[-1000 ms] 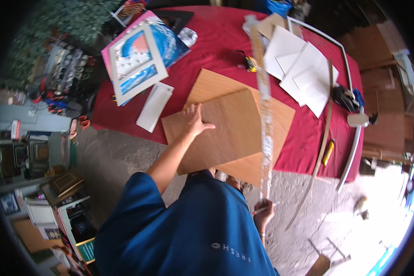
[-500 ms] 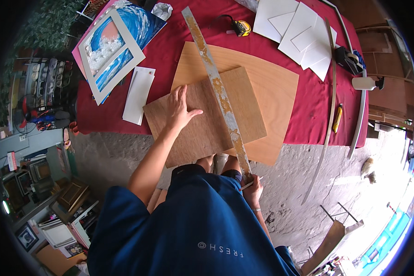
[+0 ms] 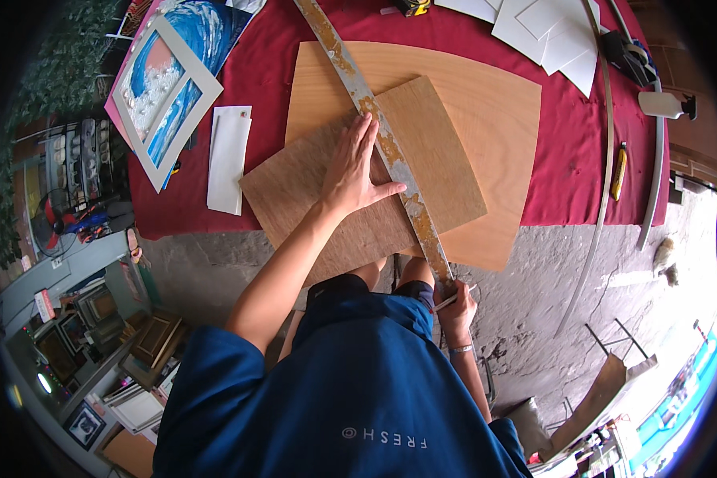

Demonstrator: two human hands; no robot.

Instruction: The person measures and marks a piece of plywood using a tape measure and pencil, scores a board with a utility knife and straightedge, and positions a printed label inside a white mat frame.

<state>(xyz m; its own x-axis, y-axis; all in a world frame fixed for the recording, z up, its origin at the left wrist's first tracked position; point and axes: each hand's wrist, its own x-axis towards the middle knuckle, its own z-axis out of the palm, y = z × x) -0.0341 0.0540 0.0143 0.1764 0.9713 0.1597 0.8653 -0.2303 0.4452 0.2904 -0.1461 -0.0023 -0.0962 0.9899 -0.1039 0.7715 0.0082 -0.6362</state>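
Observation:
My left hand [image 3: 357,171] lies flat on a brown wooden board [image 3: 295,191], fingers stretched and thumb apart. Its fingertips and thumb tip reach the edge of a long, worn metal straightedge [image 3: 396,165], which crosses the board at a slant. Close to my body, my right hand [image 3: 458,312] closes round the straightedge's near end, with a thin white pen-like stick [image 3: 464,295] also in its fingers. Right of the straightedge shows a lighter brown wooden surface [image 3: 446,159]; whether it joins the brown board is hidden. Underneath lies a larger tan wooden sheet [image 3: 506,135].
A red cloth [image 3: 570,187] covers the table. Framed blue wave art [image 3: 167,95] and white envelopes [image 3: 229,163] lie left. White cards [image 3: 554,40], a yellow cutter [image 3: 619,171], a tape dispenser [image 3: 625,57], a spray bottle [image 3: 663,104] and thin strips [image 3: 608,127] lie right.
My left hand has slid to the right across the brown board, up against the straightedge. My right hand keeps hold of its near end. The whole view has shifted slightly.

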